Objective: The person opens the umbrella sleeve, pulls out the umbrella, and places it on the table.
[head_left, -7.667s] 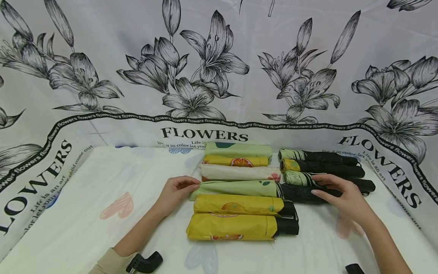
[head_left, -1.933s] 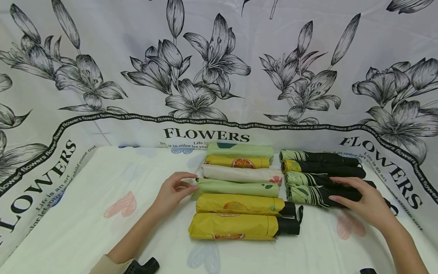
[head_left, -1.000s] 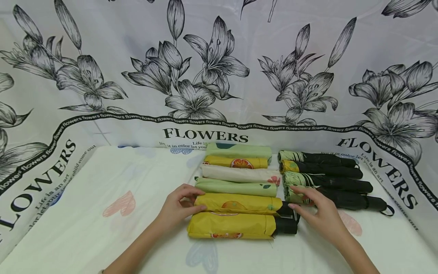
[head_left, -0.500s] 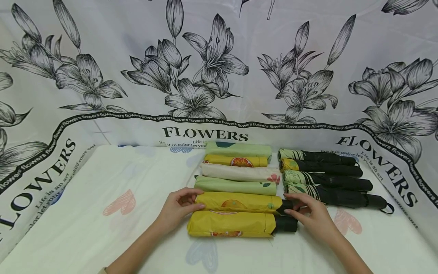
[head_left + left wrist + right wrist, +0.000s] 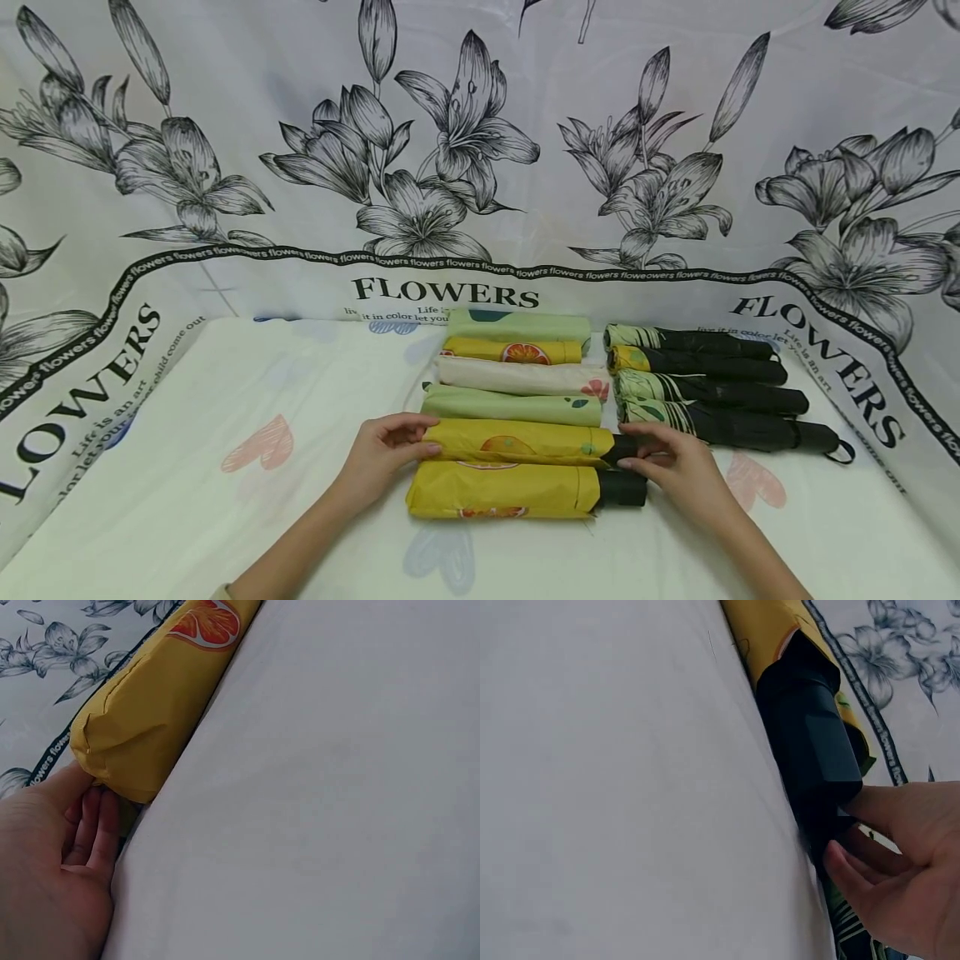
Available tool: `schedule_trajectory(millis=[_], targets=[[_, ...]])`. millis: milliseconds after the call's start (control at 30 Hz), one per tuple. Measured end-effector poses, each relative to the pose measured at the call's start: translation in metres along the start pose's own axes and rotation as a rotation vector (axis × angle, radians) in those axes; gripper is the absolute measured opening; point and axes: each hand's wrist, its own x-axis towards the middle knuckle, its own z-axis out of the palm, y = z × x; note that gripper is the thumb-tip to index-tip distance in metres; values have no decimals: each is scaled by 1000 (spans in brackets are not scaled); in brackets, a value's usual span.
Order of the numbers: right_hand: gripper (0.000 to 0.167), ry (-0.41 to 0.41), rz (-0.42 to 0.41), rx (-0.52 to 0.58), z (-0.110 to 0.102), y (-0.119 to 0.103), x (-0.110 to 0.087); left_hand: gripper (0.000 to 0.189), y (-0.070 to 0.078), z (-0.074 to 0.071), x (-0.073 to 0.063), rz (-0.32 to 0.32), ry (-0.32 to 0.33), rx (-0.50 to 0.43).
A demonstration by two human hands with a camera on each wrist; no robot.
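My left hand (image 5: 382, 460) pinches the left end of a yellow umbrella sleeve (image 5: 517, 440) with an orange-fruit print. Out of its right end sticks the black handle of a folding umbrella (image 5: 622, 448), which my right hand (image 5: 678, 467) holds between thumb and fingers. Just in front lies a second yellow sleeved umbrella (image 5: 502, 492), its black handle (image 5: 810, 735) large in the right wrist view. Its closed sleeve end (image 5: 135, 742) fills the left wrist view's top and partly hides my left fingertips. Right of the sleeves, a green-and-black bare umbrella (image 5: 750, 427) lies with a wrist loop.
Behind the held sleeve lie a flat green sleeve (image 5: 517, 407), a white one (image 5: 517, 377), a yellow one (image 5: 480, 350) and another green one (image 5: 517, 325). Several bare folded umbrellas (image 5: 735, 396) form a column at right. A flower-print cloth (image 5: 315, 225) hangs behind.
Earlier, a green-and-black umbrella came out of its green sleeve to the right and was laid in the right column. Both hands then moved forward to the yellow sleeved umbrella and took hold of its ends.
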Motion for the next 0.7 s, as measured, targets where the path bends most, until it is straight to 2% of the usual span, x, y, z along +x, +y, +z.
schedule_trajectory(millis=[167,467,700], targets=[[41,-20,48,-24,0,-1,0,31,0,-1,0,-5,8,-8],[37,-64,88,18,2,1,2,31,2,-2,0,-18,15,-9],[35,-65,82,73,-1,0,2,29,1,-3,1,-18,20,-10]])
